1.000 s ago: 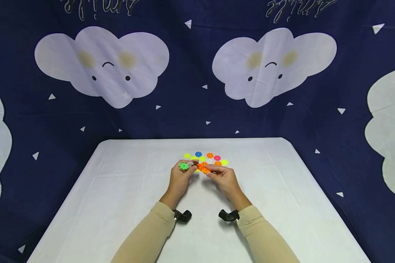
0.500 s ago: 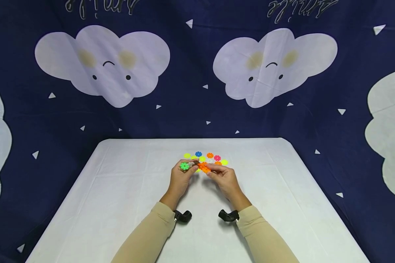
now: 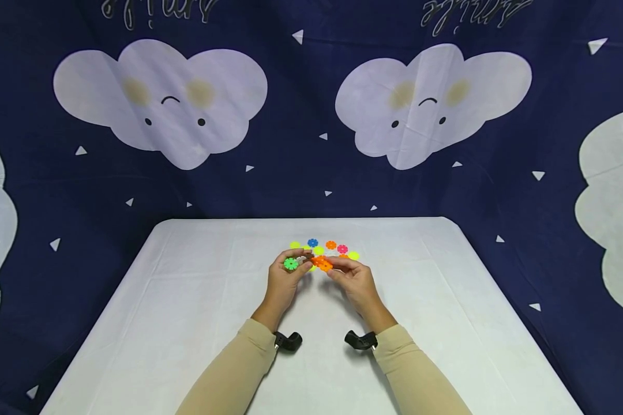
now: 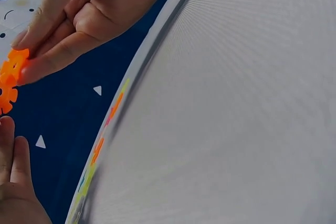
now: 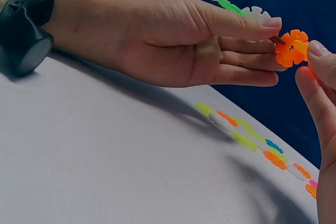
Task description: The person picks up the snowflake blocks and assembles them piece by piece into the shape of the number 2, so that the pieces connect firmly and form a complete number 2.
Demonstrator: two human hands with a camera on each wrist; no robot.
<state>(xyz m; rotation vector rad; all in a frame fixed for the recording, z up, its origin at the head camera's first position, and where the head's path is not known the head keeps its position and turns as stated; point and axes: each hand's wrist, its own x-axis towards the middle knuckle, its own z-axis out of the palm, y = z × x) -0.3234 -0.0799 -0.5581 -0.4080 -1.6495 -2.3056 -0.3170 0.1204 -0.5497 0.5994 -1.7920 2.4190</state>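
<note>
My left hand pinches a small chain of notched plastic discs between thumb and fingers. In this chain are a green disc, a white disc and a brown disc, with an orange disc joined at the brown one. Thumb and forefinger of my right hand pinch a second orange disc, which meets the first at an angle. Both hands are raised above the table, close together. My left thumb partly hides the white and brown discs.
Loose discs lie flat on the white table behind the hands, among them a blue disc, a pink disc and a yellow disc. A dark blue cloth with clouds hangs behind the table.
The orange discs have tilted slightly between my hands, and the green disc has turned a little. Both hands stay in nearly the same place and keep their grip.
</note>
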